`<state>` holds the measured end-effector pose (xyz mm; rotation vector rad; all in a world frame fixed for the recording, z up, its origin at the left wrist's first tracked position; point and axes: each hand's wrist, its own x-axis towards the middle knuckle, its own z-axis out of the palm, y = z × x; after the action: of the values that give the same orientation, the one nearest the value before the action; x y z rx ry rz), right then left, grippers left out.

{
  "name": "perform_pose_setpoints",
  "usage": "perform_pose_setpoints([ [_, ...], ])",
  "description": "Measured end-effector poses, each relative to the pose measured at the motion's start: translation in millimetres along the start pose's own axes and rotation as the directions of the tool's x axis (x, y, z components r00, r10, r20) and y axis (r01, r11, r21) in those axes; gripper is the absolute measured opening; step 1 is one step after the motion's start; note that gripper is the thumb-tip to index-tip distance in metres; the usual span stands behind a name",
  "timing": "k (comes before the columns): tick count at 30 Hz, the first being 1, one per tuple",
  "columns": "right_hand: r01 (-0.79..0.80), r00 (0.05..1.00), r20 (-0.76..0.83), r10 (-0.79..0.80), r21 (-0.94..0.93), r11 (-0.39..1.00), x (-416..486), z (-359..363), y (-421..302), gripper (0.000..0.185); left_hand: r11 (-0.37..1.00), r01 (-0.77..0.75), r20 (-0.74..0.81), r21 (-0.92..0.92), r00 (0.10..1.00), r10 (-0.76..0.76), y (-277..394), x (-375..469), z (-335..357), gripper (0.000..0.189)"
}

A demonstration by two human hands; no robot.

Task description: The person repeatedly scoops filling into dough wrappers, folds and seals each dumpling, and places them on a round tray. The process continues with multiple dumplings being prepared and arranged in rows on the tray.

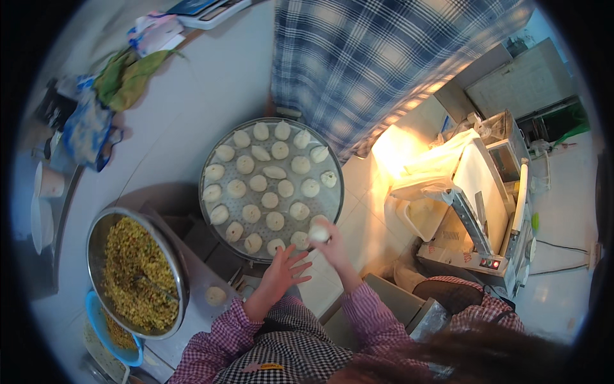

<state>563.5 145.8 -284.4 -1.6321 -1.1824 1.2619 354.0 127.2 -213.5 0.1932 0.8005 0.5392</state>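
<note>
Many pale stuffed dough buns, mostly round with a few oval, lie spaced out on a round perforated steamer tray. At the tray's lower right rim, my right hand grips another white bun, which is blurred. My left hand is raised with spread fingers just below the tray's lower edge and holds nothing. To the left, a steel bowl holds chopped yellow-green filling with a utensil handle in it. A flat dough disc rests on the table between the bowl and my left sleeve.
A blue basin sits below the steel bowl. At right stands a dough-rolling machine with a lit red light; beside it is a person in a checked garment. A plaid curtain hangs beyond the tray. Cloths and bags lie upper left.
</note>
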Motion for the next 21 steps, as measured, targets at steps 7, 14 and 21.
perform_pose_setpoints([
  [7, -0.122, 0.888, -0.448, -0.100, -0.440, 0.890, 120.6, -4.8, 90.5, 0.066, 0.991, 0.126, -0.120, 0.043, 0.985, -0.121, -17.3, 21.7, -10.1, 0.073],
  [14, -0.181, 0.922, -0.383, -0.057, -0.557, 0.810, 102.6, -20.6, 66.5, 0.062, 0.992, 0.125, -0.226, 0.014, 0.967, -0.118, -12.5, 34.7, -10.0, 0.060],
  [21, 0.026, 0.997, -0.027, -0.068, -0.740, 0.673, 130.2, -29.0, 83.9, 0.058, 0.988, 0.153, -0.196, -0.001, 0.969, -0.150, -25.7, 43.6, -13.3, 0.054],
])
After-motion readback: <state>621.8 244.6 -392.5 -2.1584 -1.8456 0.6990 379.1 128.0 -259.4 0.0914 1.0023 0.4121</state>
